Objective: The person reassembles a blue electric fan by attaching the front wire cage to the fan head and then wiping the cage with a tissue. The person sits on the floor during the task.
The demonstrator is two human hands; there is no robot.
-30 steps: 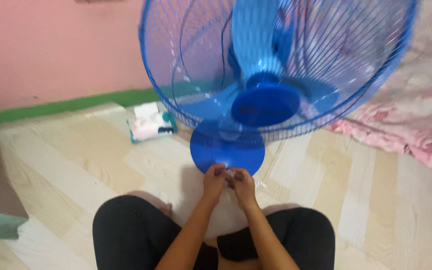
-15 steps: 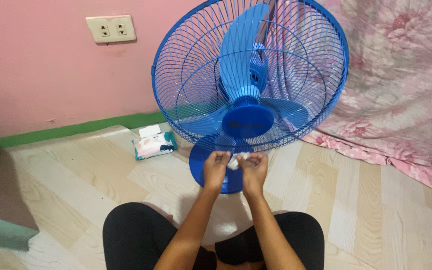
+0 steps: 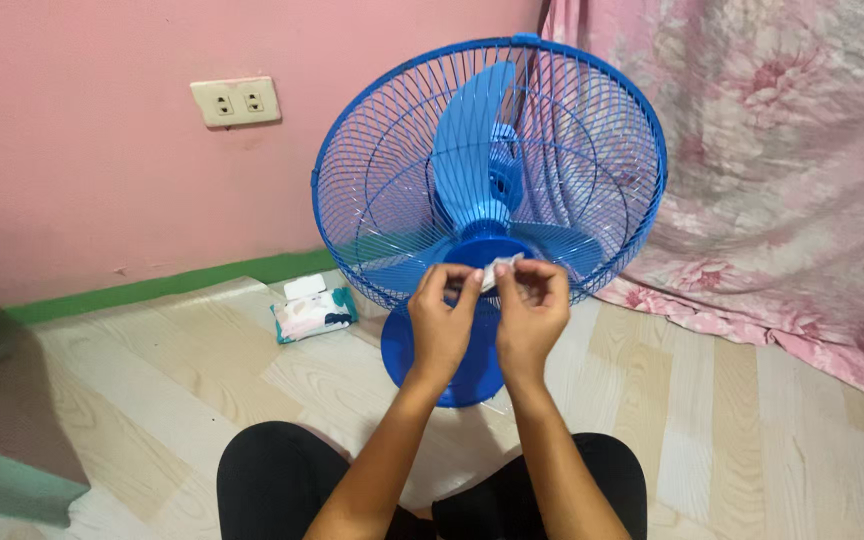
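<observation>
Standing on the pale wood-patterned vinyl floor (image 3: 152, 390), one blue fan (image 3: 490, 170) shows a round wire-ribbed guard, three smooth plastic blades behind it, and a flat round base (image 3: 404, 355) of the same glossy blue. One small white wipe (image 3: 497, 274), soft and crumpled, sits just in front of the lower guard, held between two hands. The left hand (image 3: 440, 325) has its fingers curled in, thumb and forefinger nipping the wipe's left edge; the right hand (image 3: 532, 315) is likewise curled, its fingertips gripping the right edge, the two hands nearly touching. One soft, flat wipes packet (image 3: 314, 312), white and teal, lies on the floor near the green skirting. One cream double wall socket (image 3: 236, 101) sits on the matte pink wall, and a floral pink cloth (image 3: 782, 180) hangs in folds to the right
</observation>
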